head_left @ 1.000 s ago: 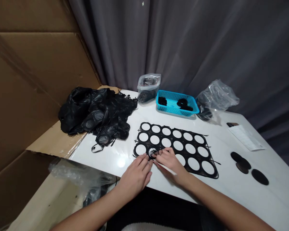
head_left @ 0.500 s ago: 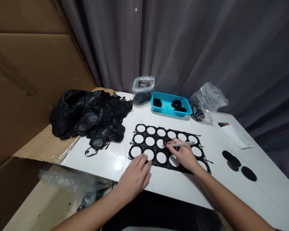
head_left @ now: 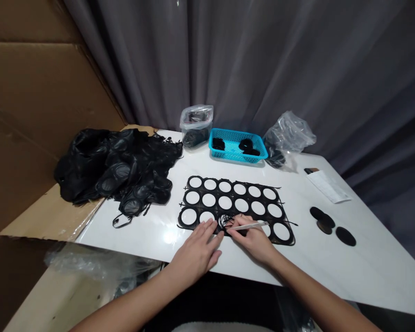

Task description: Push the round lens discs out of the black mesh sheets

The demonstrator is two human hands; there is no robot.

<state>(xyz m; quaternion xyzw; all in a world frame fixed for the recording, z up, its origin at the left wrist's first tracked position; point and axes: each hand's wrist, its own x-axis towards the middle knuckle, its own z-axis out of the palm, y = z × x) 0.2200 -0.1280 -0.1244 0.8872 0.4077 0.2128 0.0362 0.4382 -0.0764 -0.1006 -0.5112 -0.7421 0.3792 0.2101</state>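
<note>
Glossy white tabletop [head_left: 263, 272] before a grey fabric curtain [head_left: 235, 60], brown cardboard wall [head_left: 34, 92] at left.
One flat black sheet with round holes [head_left: 233, 195], three rows of six, partly covered, lies mid-table before you; your left hand [head_left: 200, 246] rests flat on its near edge, fingers extended, gripping nothing visible, while your right hand [head_left: 254, 237] pinches one slim white pen-like tool [head_left: 251, 226] beside thin black strands [head_left: 225, 220]. Four black round discs [head_left: 346, 236] lie rightward; one blue plastic basket [head_left: 237, 159] stands behind.
</note>
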